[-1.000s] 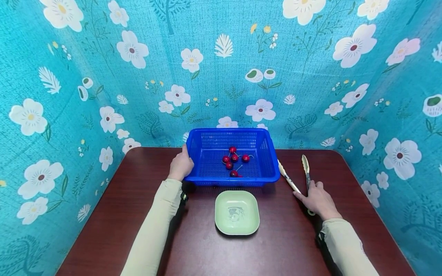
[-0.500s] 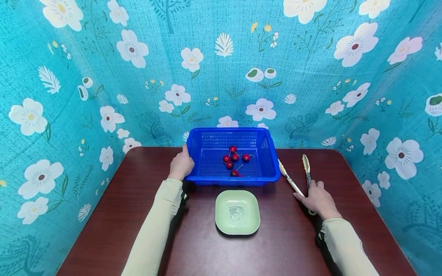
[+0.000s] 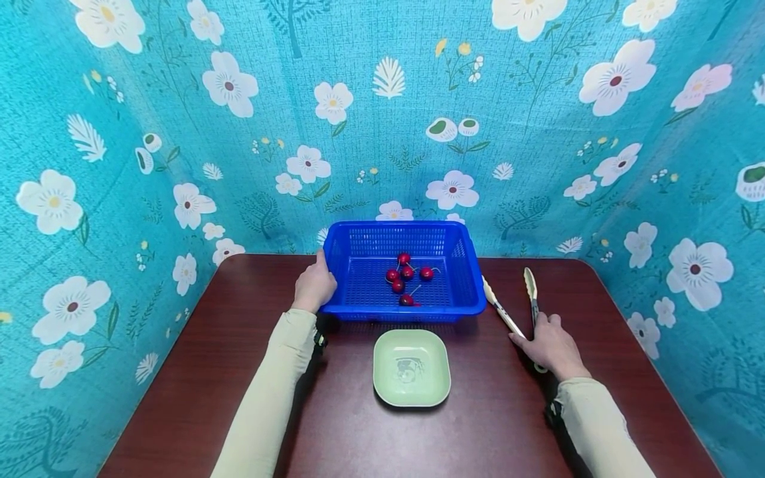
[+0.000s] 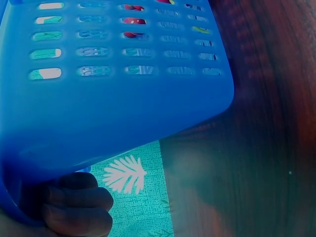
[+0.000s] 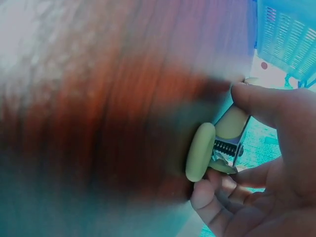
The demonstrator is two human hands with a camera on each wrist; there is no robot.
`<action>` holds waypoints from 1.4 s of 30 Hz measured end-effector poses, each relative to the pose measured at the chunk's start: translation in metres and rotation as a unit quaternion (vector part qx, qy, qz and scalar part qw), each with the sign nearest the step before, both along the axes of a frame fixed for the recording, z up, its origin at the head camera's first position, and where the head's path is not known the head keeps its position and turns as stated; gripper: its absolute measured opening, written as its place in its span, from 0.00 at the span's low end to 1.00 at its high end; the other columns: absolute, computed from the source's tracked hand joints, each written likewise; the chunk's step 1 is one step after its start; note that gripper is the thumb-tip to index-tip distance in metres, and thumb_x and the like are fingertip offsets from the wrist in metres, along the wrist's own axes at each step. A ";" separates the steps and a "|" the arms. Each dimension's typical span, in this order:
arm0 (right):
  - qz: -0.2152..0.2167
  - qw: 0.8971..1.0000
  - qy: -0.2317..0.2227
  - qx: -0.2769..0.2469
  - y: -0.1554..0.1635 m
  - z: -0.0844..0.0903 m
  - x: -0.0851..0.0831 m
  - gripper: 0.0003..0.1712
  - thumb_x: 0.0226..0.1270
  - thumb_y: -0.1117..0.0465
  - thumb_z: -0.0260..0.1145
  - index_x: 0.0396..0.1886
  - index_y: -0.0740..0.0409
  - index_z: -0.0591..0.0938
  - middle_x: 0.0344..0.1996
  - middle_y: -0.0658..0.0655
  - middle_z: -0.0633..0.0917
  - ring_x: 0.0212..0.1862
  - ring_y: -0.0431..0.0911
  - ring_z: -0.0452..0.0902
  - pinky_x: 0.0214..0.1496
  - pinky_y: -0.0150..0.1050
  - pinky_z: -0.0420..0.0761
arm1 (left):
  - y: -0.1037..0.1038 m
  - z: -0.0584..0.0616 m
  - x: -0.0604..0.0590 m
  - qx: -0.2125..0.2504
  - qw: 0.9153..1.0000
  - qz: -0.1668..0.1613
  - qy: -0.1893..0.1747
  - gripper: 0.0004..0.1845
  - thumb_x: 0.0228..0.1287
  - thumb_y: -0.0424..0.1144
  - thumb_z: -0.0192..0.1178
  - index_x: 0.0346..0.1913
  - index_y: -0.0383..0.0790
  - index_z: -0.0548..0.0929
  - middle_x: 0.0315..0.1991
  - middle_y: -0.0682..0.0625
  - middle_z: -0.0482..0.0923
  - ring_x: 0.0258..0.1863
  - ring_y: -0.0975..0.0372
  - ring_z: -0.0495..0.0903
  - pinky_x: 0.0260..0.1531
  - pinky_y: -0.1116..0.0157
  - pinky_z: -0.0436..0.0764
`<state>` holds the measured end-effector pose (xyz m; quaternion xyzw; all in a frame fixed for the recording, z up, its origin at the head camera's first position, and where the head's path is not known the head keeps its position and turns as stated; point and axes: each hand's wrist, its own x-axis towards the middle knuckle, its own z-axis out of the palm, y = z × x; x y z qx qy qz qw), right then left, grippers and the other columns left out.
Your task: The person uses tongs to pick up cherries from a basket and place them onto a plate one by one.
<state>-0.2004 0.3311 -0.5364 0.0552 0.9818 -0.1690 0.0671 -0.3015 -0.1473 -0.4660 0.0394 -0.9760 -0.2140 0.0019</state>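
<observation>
In the head view, a blue plastic basket (image 3: pixel 358 282) with several dark red cherries (image 3: pixel 407 273) stands at the back of the table. My left hand (image 3: pixel 315 287) grips the basket's left rim; in the left wrist view its fingers (image 4: pixel 79 207) curl under that rim, beside the slotted wall. To the right of the basket, my right hand (image 3: pixel 554 346) holds a pair of tongs (image 3: pixel 530 284). Their cream-tipped arms are spread apart and point away from me. In the right wrist view, thumb and fingers lie on either side of the tongs' spring end (image 5: pixel 227 148).
A pale green square dish (image 3: pixel 388 362) with a printed picture inside stands in front of the basket. Dark reddish-brown wood makes up the table top (image 3: pixel 239 352). A turquoise flowered cloth (image 3: pixel 382 153) hangs behind and along both sides.
</observation>
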 end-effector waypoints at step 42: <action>-0.068 0.983 0.081 -0.151 0.017 0.027 0.016 0.48 0.77 0.39 0.58 0.74 0.77 0.59 0.50 0.77 0.78 0.52 0.70 0.74 0.52 0.67 0.74 | -0.003 -0.009 -0.005 0.002 1.000 0.000 -0.008 0.39 0.77 0.39 0.50 0.83 0.34 0.47 0.40 0.35 0.85 0.28 0.48 0.83 0.30 0.49 0.82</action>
